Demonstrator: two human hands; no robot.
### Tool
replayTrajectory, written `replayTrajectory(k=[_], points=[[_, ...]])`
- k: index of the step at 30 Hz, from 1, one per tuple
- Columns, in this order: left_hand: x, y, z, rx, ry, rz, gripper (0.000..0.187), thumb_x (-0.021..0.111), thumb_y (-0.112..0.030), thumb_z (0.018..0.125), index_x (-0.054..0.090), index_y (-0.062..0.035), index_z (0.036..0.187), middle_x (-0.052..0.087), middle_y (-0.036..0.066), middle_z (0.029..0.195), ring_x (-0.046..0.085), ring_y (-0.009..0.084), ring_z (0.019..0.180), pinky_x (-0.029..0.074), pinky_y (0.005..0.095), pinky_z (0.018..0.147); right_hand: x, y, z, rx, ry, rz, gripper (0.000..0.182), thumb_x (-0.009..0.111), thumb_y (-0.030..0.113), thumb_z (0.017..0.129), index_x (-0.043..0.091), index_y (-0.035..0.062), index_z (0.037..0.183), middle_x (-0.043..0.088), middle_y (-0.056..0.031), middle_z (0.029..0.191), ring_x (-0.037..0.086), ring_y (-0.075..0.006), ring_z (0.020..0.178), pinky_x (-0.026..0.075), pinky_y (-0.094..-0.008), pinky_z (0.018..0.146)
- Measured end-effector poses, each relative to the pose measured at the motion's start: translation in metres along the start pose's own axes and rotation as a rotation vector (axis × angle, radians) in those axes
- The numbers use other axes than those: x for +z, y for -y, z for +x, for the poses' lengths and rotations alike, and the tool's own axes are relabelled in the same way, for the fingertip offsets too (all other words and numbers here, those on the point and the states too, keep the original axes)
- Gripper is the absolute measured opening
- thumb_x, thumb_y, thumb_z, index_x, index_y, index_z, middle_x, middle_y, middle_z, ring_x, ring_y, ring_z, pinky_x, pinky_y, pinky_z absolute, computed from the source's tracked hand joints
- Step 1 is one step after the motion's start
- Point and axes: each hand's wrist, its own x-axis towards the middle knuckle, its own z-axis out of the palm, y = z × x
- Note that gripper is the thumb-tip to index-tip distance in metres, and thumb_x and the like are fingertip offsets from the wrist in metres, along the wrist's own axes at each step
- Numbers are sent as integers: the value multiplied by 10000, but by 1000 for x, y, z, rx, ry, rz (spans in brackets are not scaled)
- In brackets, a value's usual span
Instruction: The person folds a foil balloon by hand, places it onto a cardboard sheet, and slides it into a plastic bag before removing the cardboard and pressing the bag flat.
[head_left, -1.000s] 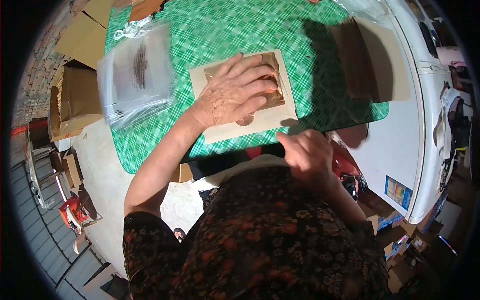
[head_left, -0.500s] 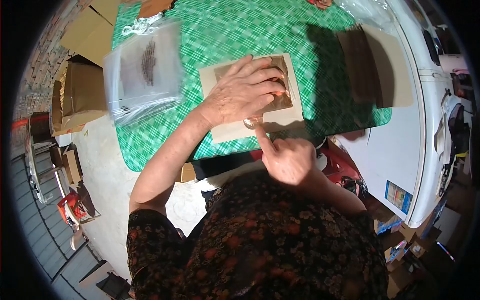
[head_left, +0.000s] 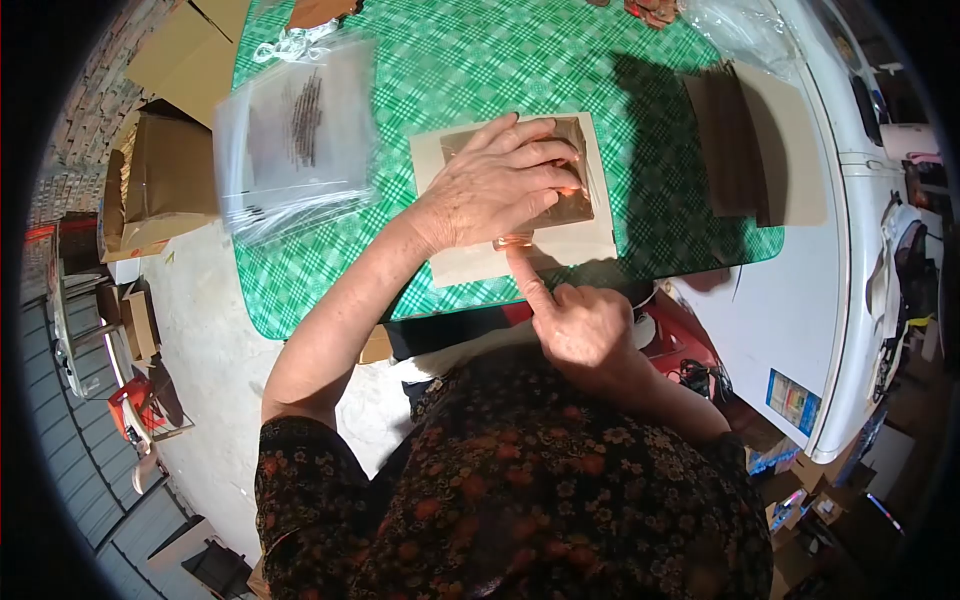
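On the table lies a beige card [head_left: 463,268] bearing a shiny copper-brown foil sheet [head_left: 580,208]. My left hand [head_left: 505,180] is spread flat over the foil and covers much of it. Below that palm, a small shiny foil tab [head_left: 514,241] sticks out over the card. The index fingertip of my right hand [head_left: 582,325] touches this tab near the card's front edge, with the finger stretched out and the other fingers curled in. Neither hand grips anything that I can see.
Left on the green checked table [head_left: 470,60] sits a stack of clear plastic sleeves [head_left: 295,140]. At the right stand brown and beige card sheets [head_left: 790,150] beside a white fridge-like cabinet [head_left: 760,300]. An open cardboard box [head_left: 165,180] is at the far left.
The foil tab under my right index fingertip looks flatter and shorter than before. Both hands keep nearly the same pose, and the whole view has shifted slightly.
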Motion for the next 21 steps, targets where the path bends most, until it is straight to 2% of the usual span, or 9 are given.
replayTrajectory(k=[5,8,14,17,21], points=[[0,1,0,1,-2,-18,563,353,-626,1124,741,-306,1374,584,-44,1576,339,229,1598,115,505,1383,5,-2,-2,-23,-47,5,819,726,206,791,559,33,1574,502,12,573,564,-131,478,469,-324,446],[0,2,-1,-2,-10,-54,557,357,-624,1123,747,-306,1361,589,-43,1572,343,236,1596,114,512,1382,3,-1,-2,-78,-134,107,792,725,177,781,583,-16,1536,465,20,569,532,-122,467,454,-312,443],[2,4,-1,-1,-25,-79,532,382,-620,1118,757,-314,1340,605,-41,1556,347,242,1595,118,520,1380,8,3,2,-36,-175,95,789,736,132,757,590,-85,1501,427,27,567,493,-118,459,435,-312,444],[1,4,-1,-4,-25,-97,524,398,-615,1114,758,-310,1341,611,-40,1549,353,244,1592,118,520,1380,15,3,1,-64,-261,142,804,725,116,745,584,-87,1510,405,28,569,486,-116,460,431,-310,444],[2,5,-1,2,-38,-98,517,410,-606,1113,756,-299,1345,616,-33,1542,362,245,1588,115,519,1381,10,8,3,31,-205,107,813,733,18,726,580,-75,1519,438,4,566,527,-149,462,476,-333,465]])
